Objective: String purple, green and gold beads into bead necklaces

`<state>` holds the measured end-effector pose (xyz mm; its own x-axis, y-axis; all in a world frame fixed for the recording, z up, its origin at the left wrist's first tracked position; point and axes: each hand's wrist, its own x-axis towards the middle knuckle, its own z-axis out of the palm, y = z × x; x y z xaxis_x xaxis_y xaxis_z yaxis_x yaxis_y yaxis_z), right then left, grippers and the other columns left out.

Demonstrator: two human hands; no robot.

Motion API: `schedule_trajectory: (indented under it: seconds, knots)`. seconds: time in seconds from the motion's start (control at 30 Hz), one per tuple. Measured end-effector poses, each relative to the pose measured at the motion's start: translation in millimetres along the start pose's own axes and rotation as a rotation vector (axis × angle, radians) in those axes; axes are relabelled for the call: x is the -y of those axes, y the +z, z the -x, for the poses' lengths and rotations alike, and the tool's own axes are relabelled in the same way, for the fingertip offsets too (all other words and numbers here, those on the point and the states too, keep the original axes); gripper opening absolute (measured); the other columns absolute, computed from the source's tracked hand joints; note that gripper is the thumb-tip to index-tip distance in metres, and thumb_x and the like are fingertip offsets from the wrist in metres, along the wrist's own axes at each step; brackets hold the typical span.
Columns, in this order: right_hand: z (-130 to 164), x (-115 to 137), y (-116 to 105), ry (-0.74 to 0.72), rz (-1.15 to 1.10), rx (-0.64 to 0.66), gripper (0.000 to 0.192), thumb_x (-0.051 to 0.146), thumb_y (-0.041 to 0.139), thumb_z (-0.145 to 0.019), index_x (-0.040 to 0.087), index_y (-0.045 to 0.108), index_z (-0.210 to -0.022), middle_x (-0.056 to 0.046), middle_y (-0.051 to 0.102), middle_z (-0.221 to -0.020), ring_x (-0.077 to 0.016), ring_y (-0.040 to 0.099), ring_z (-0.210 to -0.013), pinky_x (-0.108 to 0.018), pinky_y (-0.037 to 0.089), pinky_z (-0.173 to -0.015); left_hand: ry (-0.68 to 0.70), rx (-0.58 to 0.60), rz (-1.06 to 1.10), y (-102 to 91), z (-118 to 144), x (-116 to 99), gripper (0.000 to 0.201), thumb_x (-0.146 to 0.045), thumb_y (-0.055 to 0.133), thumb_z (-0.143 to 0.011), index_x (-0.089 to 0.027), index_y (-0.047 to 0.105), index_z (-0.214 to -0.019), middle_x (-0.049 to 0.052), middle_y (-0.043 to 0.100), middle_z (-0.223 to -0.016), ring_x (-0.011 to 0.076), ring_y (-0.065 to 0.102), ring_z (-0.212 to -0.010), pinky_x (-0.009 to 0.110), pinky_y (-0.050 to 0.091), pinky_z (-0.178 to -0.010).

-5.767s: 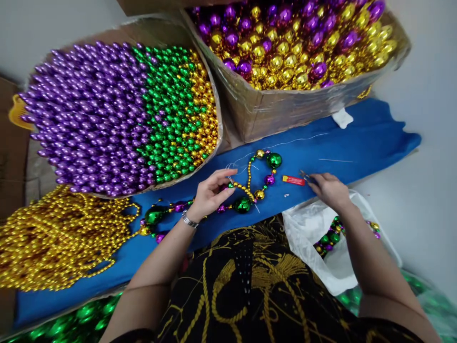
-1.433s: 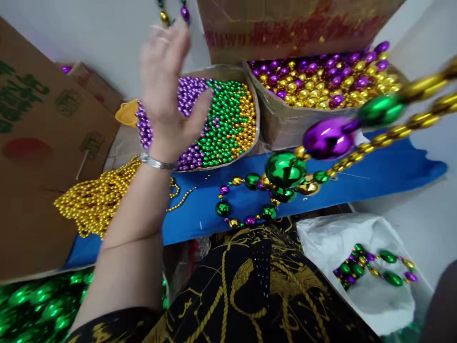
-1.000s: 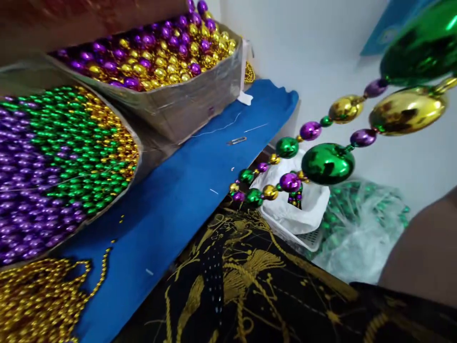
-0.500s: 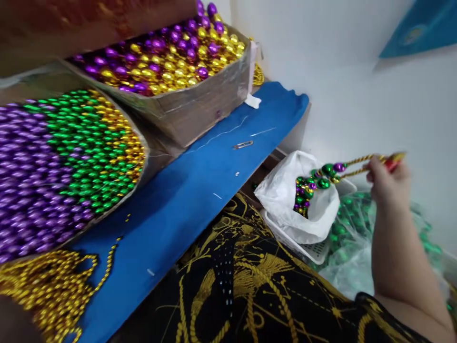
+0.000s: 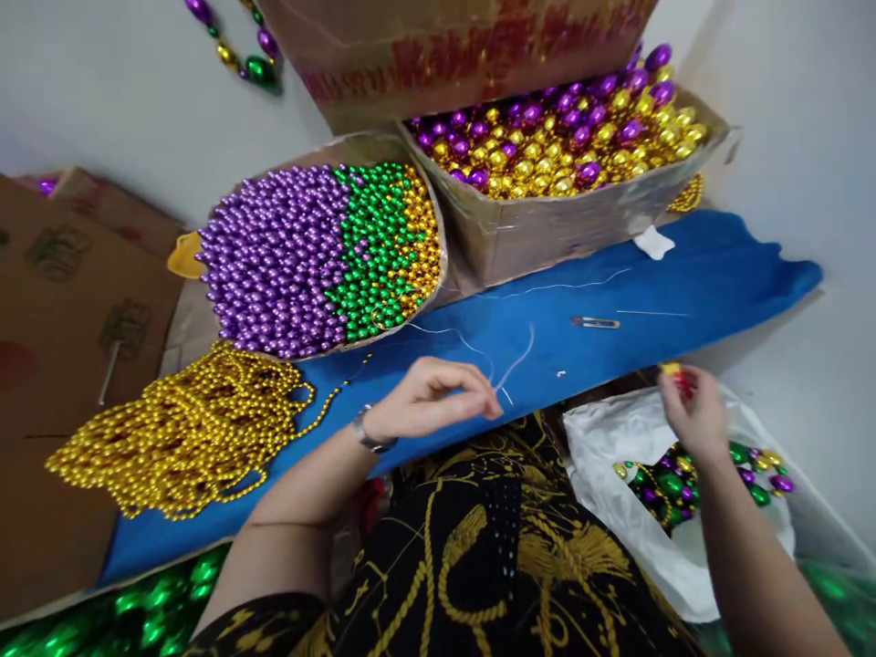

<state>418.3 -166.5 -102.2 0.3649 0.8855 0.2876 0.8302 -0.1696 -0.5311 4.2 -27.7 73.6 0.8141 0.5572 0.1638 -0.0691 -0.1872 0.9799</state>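
Blue felt-covered table (image 5: 718,274): left hand (image 5: 431,401) pinches thin white thread (image 5: 510,370), keeping it taut for stringing; right hand (image 5: 691,411) clenched around small red-yellow lighter (image 5: 674,372), above white plastic bag (image 5: 616,456).

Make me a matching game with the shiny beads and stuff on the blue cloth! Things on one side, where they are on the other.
Things
1. white thread
2. gold bead strands
3. finished necklaces
4. red lighter

Places
A. in the white plastic bag
B. pinched by the left hand
C. held in the right hand
D. piled at the left end of the blue cloth

Pairs: 1-B, 2-D, 3-A, 4-C
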Motion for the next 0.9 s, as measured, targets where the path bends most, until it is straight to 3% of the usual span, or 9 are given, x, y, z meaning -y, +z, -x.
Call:
schedule_trajectory:
  seconds: [0.2,0.3,0.37,0.47,0.53,0.63,0.77,0.83,0.9]
  knots:
    - [-69,114,57,-0.316,0.271,0.273,0.047,0.057,0.046,-0.092,0.019,0.069,-0.107,-0.015,0.069,-0.098,-0.0289,0.063,-0.092,-0.039,0.049,-0.074,-0.205,-0.136,0.064,24.0,23,61,0.028,-0.038,0.059,-0.092,-0.013,0.072,-0.092,0.011,0.073,-0.092,0.0135,0.068,-0.080,0.026,0.055,-0.073]
    - [-73,157,62,-0.387,0.073,0.343,0.044,0.049,0.046,-0.095,0.023,0.062,-0.126,-0.014,0.064,-0.124,-0.0284,0.062,-0.105,-0.044,0.050,-0.088,-0.242,-0.183,0.053,28.0,32,78,0.030,-0.040,0.059,-0.092,-0.013,0.072,-0.095,0.011,0.073,-0.093,0.0136,0.067,-0.082,0.026,0.055,-0.074]
    - [-66,185,65,-0.470,-0.216,0.588,0.046,0.044,0.044,-0.097,0.025,0.051,-0.139,-0.012,0.061,-0.132,-0.0219,0.065,-0.098,-0.040,0.053,-0.088,-0.251,-0.201,0.066,29.4,35,82,0.029,-0.039,0.058,-0.092,-0.014,0.072,-0.096,0.010,0.073,-0.094,0.0136,0.067,-0.082,0.027,0.054,-0.075]
    - [-46,210,71,-0.433,-0.542,1.005,0.045,0.044,0.044,-0.097,0.024,0.051,-0.137,-0.007,0.070,-0.110,-0.0153,0.067,-0.074,-0.033,0.058,-0.072,-0.243,-0.219,0.113,29.6,35,82,0.026,-0.037,0.059,-0.092,-0.015,0.072,-0.096,0.009,0.074,-0.095,0.0137,0.068,-0.084,0.028,0.055,-0.079]
    - [-36,204,69,-0.296,-0.593,1.063,0.036,0.047,0.045,-0.096,0.022,0.063,-0.114,-0.003,0.071,-0.084,-0.0152,0.066,-0.066,-0.029,0.057,-0.061,-0.217,-0.201,0.134,25.4,38,83,0.024,-0.035,0.059,-0.092,-0.015,0.071,-0.096,0.010,0.074,-0.098,0.0145,0.069,-0.089,0.029,0.055,-0.082]
    - [-38,159,51,-0.228,-0.441,0.920,0.033,0.052,0.050,-0.093,0.024,0.067,-0.090,-0.004,0.070,-0.075,-0.0184,0.066,-0.064,-0.030,0.055,-0.057,-0.182,-0.147,0.037,7.1,51,88,0.022,-0.033,0.060,-0.092,-0.015,0.070,-0.099,0.012,0.073,-0.110,0.0168,0.069,-0.100,0.031,0.055,-0.088]
    - [-55,89,11,-0.380,-0.025,0.680,0.033,0.063,0.051,-0.085,0.036,0.070,-0.085,-0.007,0.073,-0.084,-0.0295,0.068,-0.062,-0.044,0.052,-0.052,-0.315,-0.357,-0.603,-35.1,72,108,0.024,-0.030,0.051,-0.096,-0.015,0.069,-0.101,0.013,0.071,-0.106,0.0199,0.067,-0.099,0.036,0.053,-0.089]
    - [-58,83,-1,-0.419,0.172,0.530,0.045,0.069,0.041,-0.085,0.036,0.071,-0.089,-0.010,0.072,-0.091,-0.0318,0.063,-0.052,-0.050,0.046,-0.046,-0.478,-0.472,-0.965,-56.3,73,124,0.029,-0.026,0.044,-0.098,-0.014,0.067,-0.111,0.015,0.070,-0.106,0.0229,0.065,-0.100,0.037,0.052,-0.087]
    - [-56,102,3,-0.437,0.229,0.463,0.049,0.066,0.036,-0.089,0.033,0.071,-0.099,-0.011,0.071,-0.103,-0.0334,0.066,-0.059,-0.052,0.048,-0.051,-0.609,-0.480,-1.211,-72.3,66,139,0.036,-0.022,0.041,-0.097,-0.015,0.061,-0.127,0.018,0.065,-0.120,0.0272,0.062,-0.108,0.037,0.051,-0.084]
